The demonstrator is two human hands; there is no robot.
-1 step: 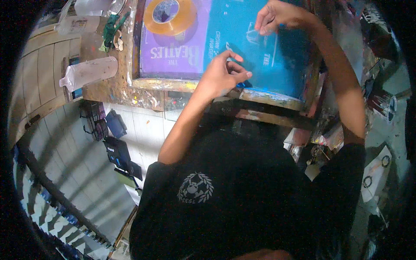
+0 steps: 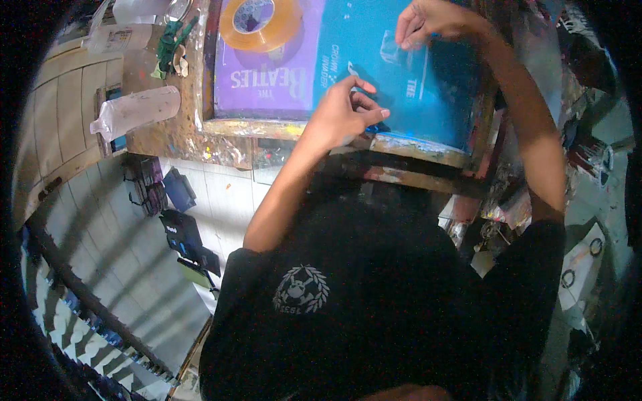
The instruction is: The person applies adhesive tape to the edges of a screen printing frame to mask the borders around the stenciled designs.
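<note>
A wooden-framed printing screen (image 2: 257, 128) lies before me, its mesh purple at left and blue at right, with pale lettering. My right hand (image 2: 428, 23) is closed in a pinch over the blue part, holding a small piece of clear tape (image 2: 390, 52) at the fingertips. My left hand (image 2: 346, 112) hovers at or rests on the near part of the blue mesh; I cannot tell which. Its thumb and forefinger are apart, with nothing visible between them. A large roll of clear tape (image 2: 284, 30) with a yellowish tint lies on the purple part.
Left of the screen, a translucent plastic bottle (image 2: 140, 110) lies on its side on the paint-spotted table (image 2: 194, 144). Another bottle (image 2: 120, 38) and a green cloth-like scrap (image 2: 168, 48) lie farther back. Dark flat items (image 2: 180, 230) are lower left. Clutter (image 2: 495, 234) fills the right side.
The piece of clear tape in my right fingers has shifted slightly and shows more plainly. My left hand stays almost in place.
</note>
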